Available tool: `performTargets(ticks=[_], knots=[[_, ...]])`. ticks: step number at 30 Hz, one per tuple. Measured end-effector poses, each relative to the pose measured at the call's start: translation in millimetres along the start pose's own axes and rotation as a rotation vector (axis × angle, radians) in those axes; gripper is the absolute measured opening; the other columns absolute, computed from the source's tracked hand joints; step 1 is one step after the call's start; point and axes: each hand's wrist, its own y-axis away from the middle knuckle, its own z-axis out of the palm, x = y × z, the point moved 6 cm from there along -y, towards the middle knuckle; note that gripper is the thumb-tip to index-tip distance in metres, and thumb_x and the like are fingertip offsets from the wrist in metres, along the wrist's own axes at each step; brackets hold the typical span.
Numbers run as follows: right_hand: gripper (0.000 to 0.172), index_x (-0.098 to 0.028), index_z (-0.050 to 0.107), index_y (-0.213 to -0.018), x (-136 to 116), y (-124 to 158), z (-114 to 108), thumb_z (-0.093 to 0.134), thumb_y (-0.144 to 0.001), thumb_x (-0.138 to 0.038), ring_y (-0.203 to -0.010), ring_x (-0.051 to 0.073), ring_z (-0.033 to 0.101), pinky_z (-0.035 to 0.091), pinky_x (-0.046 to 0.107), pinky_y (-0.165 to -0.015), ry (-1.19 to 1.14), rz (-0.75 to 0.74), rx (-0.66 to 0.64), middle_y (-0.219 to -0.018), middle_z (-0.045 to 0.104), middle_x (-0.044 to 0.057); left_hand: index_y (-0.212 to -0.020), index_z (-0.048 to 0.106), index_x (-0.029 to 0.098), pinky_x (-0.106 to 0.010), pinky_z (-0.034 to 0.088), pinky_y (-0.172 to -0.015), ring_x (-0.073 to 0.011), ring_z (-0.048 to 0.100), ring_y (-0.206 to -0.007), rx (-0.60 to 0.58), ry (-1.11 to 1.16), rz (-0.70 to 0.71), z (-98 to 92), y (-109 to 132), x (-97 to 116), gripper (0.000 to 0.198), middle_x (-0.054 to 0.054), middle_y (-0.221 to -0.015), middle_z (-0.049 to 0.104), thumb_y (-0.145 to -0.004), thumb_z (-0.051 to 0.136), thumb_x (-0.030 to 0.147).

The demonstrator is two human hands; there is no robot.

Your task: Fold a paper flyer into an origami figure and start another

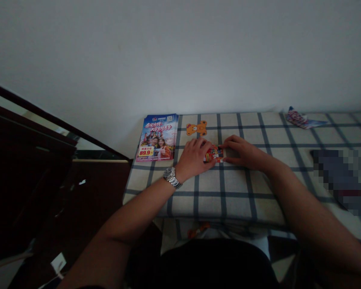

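A small folded piece of colourful printed paper (215, 153) lies on the checked tablecloth (209, 200) between my hands. My left hand (195, 156), with a metal watch on its wrist, presses on the paper's left part with curled fingers. At the right edge, my right hand (240, 152) pinches the paper between thumb and fingers. A stack of printed flyers (158, 138) rests to the left of my left hand, near the wall. Just behind my left hand is a brown bear print (196, 128) on the cloth.
A folded paper piece (302, 119) sits near the wall at the back right. A dark, pixelated flat object (339, 176) lies at the right. The white wall (198, 56) rises behind the table. Dark furniture (27, 168) stands at the left.
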Motion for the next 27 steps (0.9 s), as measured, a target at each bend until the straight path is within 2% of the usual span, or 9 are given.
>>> performTargets(ticks=[6,13,27], knots=[[0.043,-0.026,0.07,-0.132,-2.4,1.4,-1.5,0.074,-0.092,-0.039,-0.115,0.031,0.065,0.057,0.052,-0.105,0.008,-0.038,-0.009,-0.122,0.063,0.012,-0.125,0.061,0.021,-0.049,0.046,-0.101,-0.031,0.054,-0.114,0.009,0.001,0.005,1.2,0.2,-1.5,0.044,-0.009,-0.125,0.06,-0.094,0.07,0.05],[0.045,-0.028,0.072,-0.131,1.5,0.6,-0.1,0.078,-0.089,-0.042,-0.113,0.03,0.065,0.057,0.053,-0.105,0.014,-0.016,0.005,-0.122,0.062,0.011,-0.125,0.061,0.022,-0.05,0.046,-0.101,-0.0313,0.054,-0.114,0.009,0.012,-0.001,1.7,0.3,-2.6,0.044,-0.01,-0.125,0.06,-0.093,0.071,0.051],[0.043,-0.026,0.073,-0.128,-4.4,-0.4,-0.8,0.079,-0.088,-0.04,-0.11,0.031,0.065,0.058,0.053,-0.102,0.04,-0.037,-0.001,-0.119,0.063,0.012,-0.126,0.061,0.021,-0.05,0.046,-0.101,-0.031,0.054,-0.113,0.005,0.008,0.014,-2.0,3.1,0.2,0.042,-0.01,-0.125,0.06,-0.095,0.069,0.05]])
